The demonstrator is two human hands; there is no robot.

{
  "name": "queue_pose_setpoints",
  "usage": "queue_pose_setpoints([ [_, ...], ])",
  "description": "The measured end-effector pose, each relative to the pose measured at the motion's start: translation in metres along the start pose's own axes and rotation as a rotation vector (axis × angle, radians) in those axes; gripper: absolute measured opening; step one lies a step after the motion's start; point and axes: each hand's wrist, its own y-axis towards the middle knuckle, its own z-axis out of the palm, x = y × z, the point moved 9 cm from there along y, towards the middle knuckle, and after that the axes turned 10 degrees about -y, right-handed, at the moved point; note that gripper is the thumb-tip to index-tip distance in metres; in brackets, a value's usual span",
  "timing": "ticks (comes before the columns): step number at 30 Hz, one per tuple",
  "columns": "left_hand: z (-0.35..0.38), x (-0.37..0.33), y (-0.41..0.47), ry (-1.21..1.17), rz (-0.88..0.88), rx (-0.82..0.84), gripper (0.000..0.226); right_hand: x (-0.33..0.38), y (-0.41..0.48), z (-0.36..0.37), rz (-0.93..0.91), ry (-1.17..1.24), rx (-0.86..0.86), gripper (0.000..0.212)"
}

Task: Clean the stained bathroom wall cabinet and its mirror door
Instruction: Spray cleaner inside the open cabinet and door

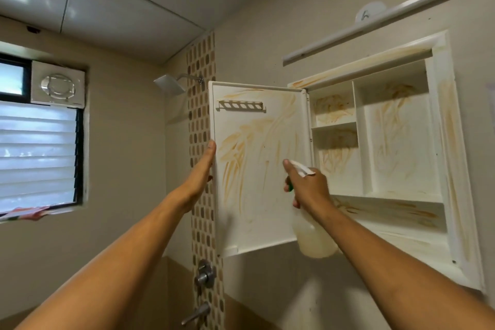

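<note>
Head camera view: a person stands before the stained wall cabinet [452,169] with both bare arms raised. The cabinet's door [257,195] is swung open to the cabinet's left, its white inner face toward the camera and streaked with orange-brown smears. A small slotted rack [241,105] sits near the top of that face.

The left hand [206,169] lies flat along the door's free edge, on the side farthest from the cabinet, with its fingers straight and pointing upward. The right hand [308,187] grips the neck of a spray bottle [316,238] just in front of the door's hinge side. One finger is stretched along the white nozzle [300,169], which points at the stained inner face. The bottle hangs below the hand, holds a pale yellowish liquid and overlaps the door's lower corner by the cabinet.

Inside the cabinet, the same orange-brown streaks mark the back walls of its compartments, the bottom shelf and the frame. A long white light bar [388,16] runs across the wall above the cabinet. Left of the cabinet a strip of brown mosaic tile [201,61] runs down the wall, with a shower head [170,83] beside it and taps [205,274] below the door. Farther left of the cabinet are a louvred window [37,155] and an exhaust fan [57,86].
</note>
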Motion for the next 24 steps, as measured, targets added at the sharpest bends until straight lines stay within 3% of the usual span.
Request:
queue_pose_setpoints([
  [6,0.001,0.019,-0.005,0.049,-0.001,0.002,0.069,-0.016,-0.049,0.052,-0.036,-0.034,0.163,0.047],
  [9,-0.006,0.037,-0.005,0.171,-0.029,-0.022,0.096,-0.039,-0.061,0.060,-0.004,-0.102,0.227,0.050],
  [12,-0.010,0.046,-0.004,0.259,-0.023,-0.045,0.110,-0.073,-0.059,0.039,0.084,-0.180,0.146,0.060],
  [17,-0.006,0.047,-0.002,0.340,-0.002,-0.068,0.110,-0.114,-0.032,-0.031,0.239,-0.167,-0.060,0.063],
  [21,-0.004,0.044,0.001,0.540,0.116,-0.146,0.102,-0.115,-0.023,-0.062,0.210,-0.278,-0.124,0.065],
  [24,-0.001,0.032,0.007,0.800,0.253,-0.293,0.100,-0.096,-0.014,-0.080,0.169,-0.253,-0.169,0.063],
])
